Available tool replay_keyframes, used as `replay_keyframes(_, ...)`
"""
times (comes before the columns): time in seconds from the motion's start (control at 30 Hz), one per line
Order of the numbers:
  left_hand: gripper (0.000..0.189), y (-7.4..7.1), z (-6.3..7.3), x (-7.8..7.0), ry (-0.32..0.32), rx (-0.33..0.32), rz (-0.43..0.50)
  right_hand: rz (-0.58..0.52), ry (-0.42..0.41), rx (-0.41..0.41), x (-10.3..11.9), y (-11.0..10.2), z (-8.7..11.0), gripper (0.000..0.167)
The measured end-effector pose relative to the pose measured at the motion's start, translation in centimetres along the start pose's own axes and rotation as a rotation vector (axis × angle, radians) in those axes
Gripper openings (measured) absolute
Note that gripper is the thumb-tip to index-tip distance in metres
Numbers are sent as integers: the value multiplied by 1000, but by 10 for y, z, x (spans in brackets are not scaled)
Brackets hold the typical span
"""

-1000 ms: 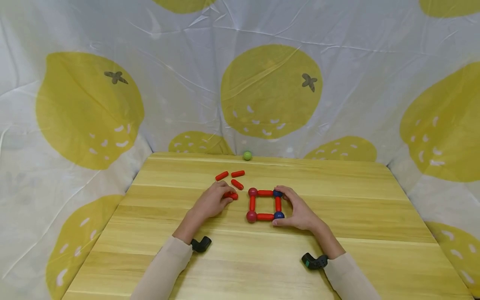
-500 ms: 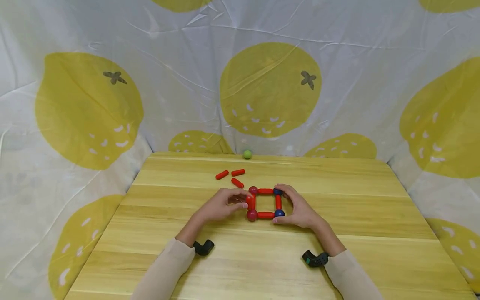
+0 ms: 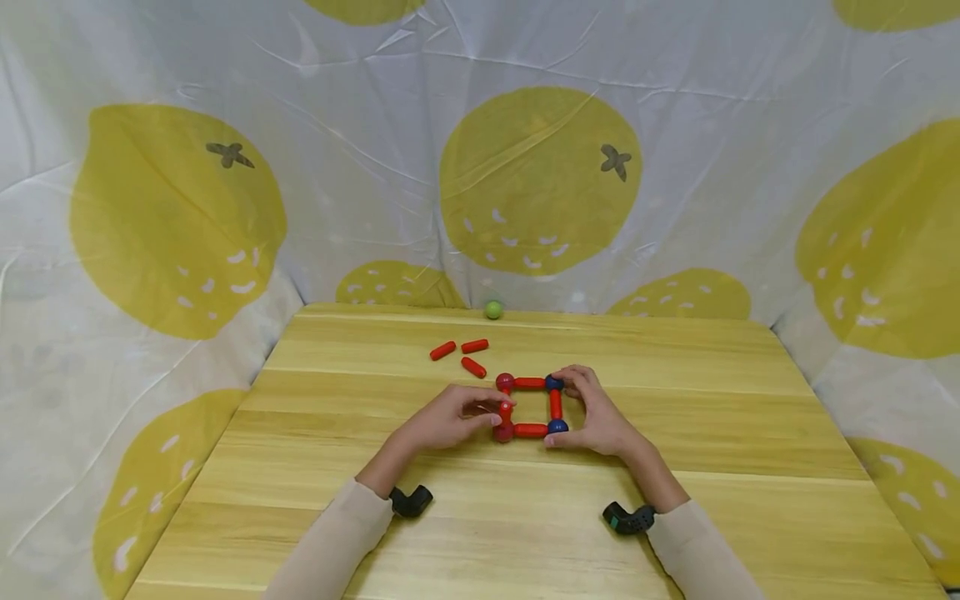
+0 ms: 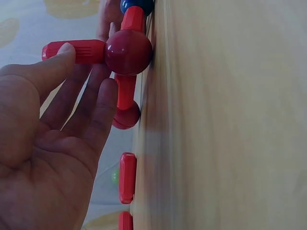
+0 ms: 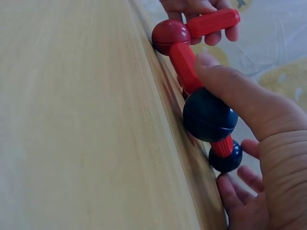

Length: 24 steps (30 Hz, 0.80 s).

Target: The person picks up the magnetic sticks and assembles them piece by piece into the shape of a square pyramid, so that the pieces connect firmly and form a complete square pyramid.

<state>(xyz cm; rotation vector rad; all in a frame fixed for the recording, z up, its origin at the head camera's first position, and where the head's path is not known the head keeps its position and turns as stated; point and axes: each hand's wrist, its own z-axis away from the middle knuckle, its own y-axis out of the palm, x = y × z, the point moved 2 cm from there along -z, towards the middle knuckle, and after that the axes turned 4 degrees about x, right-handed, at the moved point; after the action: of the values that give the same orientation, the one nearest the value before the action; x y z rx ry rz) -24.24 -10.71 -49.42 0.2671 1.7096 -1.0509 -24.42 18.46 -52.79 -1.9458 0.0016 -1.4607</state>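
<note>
A square of red building rods, joined by balls at its corners, lies on the table. Its left corners are dark red balls (image 3: 505, 381); its right corners are blue balls (image 3: 557, 426). My left hand (image 3: 455, 417) pinches another red rod (image 4: 79, 51) between thumb and fingers. That rod stands upright on the near-left dark red ball (image 4: 128, 52), its end touching it. On the square's right side, my right hand (image 3: 594, 414) grips the frame, thumb at the near blue ball (image 5: 210, 114) and fingers at the far blue ball (image 5: 225, 156).
Three loose red rods (image 3: 473, 367) lie beyond my left hand. A green ball (image 3: 492, 310) sits at the back edge of the wooden table (image 3: 675, 367). Behind it hangs a pale cloth (image 3: 360, 167) with yellow fruit prints.
My left hand has picked a red rod off the table, carried it right and set it upright on the near-left ball. My right hand has stayed at the blue balls.
</note>
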Motion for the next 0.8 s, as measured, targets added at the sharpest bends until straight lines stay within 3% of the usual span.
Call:
replay_keyframes(0.17,34,-1,2,1,-1,-29,-15,-22,-33,4,-2,-2,0,91)
replay_keyframes(0.37,29,-6,3,6,-73,-225,-129,-73,-20,33,-2,-3,-2,84)
replay_keyframes(0.43,31,-7,3,9,-84,-254,-167,-76,-8,33,-1,-3,-3,78)
replay_keyframes(0.57,39,-5,2,10,-88,-222,-210,-69,8,18,0,-3,-6,68)
replay_keyframes(0.8,33,-1,3,9,-114,-147,-181,-75,-38,4,-5,0,-11,48)
